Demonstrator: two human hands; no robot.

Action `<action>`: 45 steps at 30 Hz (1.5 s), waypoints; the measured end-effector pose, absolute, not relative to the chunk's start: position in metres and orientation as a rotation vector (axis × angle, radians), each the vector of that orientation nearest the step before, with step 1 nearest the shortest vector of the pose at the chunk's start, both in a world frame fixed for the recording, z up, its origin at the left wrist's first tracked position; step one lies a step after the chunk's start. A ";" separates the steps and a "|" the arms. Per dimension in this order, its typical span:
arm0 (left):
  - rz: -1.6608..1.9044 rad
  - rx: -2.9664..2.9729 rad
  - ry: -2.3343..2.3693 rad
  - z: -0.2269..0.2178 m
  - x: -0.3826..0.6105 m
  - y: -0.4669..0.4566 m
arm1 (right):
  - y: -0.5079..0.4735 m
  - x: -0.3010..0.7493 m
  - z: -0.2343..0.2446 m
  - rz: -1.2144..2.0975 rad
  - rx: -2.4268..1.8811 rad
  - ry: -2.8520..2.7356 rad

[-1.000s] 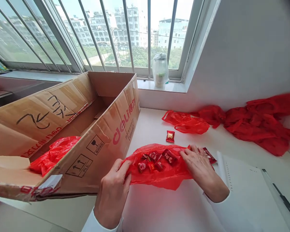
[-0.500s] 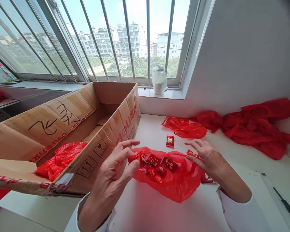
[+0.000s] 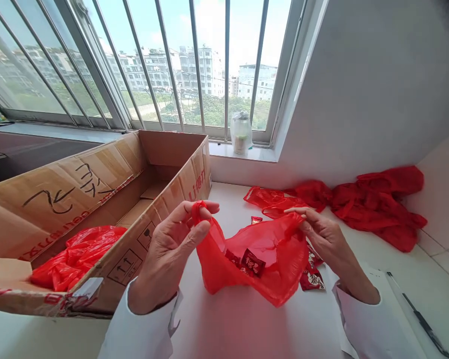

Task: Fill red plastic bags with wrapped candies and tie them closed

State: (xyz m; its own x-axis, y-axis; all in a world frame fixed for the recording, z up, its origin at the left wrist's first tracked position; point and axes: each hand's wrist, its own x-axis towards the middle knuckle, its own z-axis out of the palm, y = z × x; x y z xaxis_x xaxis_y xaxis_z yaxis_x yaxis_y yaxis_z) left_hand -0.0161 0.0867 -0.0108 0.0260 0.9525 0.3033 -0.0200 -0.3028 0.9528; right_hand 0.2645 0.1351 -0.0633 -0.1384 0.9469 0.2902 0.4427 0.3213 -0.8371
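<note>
Between my hands hangs a thin red plastic bag (image 3: 264, 239), its mouth spread wide. Several dark red wrapped candies (image 3: 253, 263) lie inside it. My left hand (image 3: 168, 249) grips one handle, which loops around its fingers. At the opposite side, my right hand (image 3: 324, 234) pinches the other handle. Just under my right wrist, more red candy packets (image 3: 313, 278) rest on the white table. A single wrapped candy (image 3: 256, 220) shows partly behind the bag's far rim.
A large cardboard box (image 3: 115, 199) stands at left, with a red plastic bag (image 3: 77, 257) inside. More red bags (image 3: 377, 209) lie along the wall. A pen (image 3: 419, 314) is at right. A jar (image 3: 241, 134) stands on the sill below the barred window.
Both hands have taken hold of the bag's handles and lifted its sides. The bag went from lying flat to hanging open, with the candies gathered toward its bottom.
</note>
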 end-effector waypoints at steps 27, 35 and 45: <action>1.199 1.918 1.198 0.001 -0.019 0.096 | 0.128 0.254 -0.012 0.394 -1.099 -1.816; 0.898 1.950 1.234 -0.010 0.017 0.087 | 0.113 0.224 0.019 0.350 -0.966 -2.066; 0.784 1.822 1.135 -0.015 0.022 0.082 | 0.124 0.221 0.003 0.684 -0.664 -2.151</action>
